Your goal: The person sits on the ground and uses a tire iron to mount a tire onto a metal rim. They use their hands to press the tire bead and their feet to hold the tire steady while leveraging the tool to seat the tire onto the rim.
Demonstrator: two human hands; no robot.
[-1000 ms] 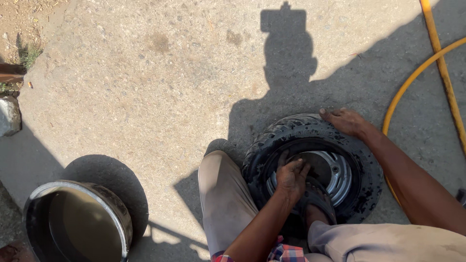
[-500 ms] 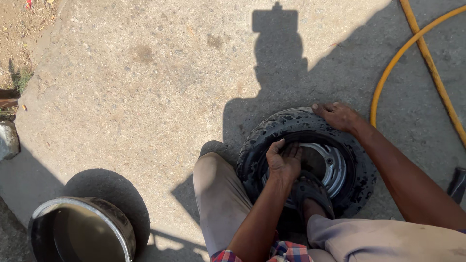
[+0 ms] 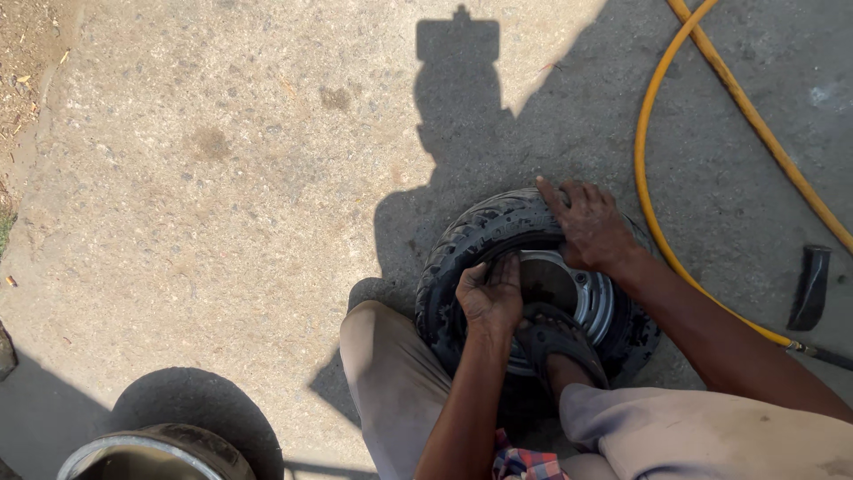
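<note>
A small black tyre (image 3: 462, 249) on a silver metal rim (image 3: 586, 298) lies flat on the concrete ground between my knees. My left hand (image 3: 490, 293) curls its fingers over the tyre's inner bead at the left side of the rim. My right hand (image 3: 588, 227) presses flat on the tyre's far sidewall, fingers spread. A foot in a dark sandal (image 3: 560, 342) stands on the near part of the rim.
A yellow hose (image 3: 653, 222) loops across the ground to the right. A dark flat tool (image 3: 810, 286) lies at the right edge. A round metal basin (image 3: 160, 449) sits at the bottom left. Dirt borders the concrete at far left.
My left hand has moved from the rim's centre to the tyre's inner left edge and gripped it. My right hand stays on the far sidewall. The view has shifted slightly.
</note>
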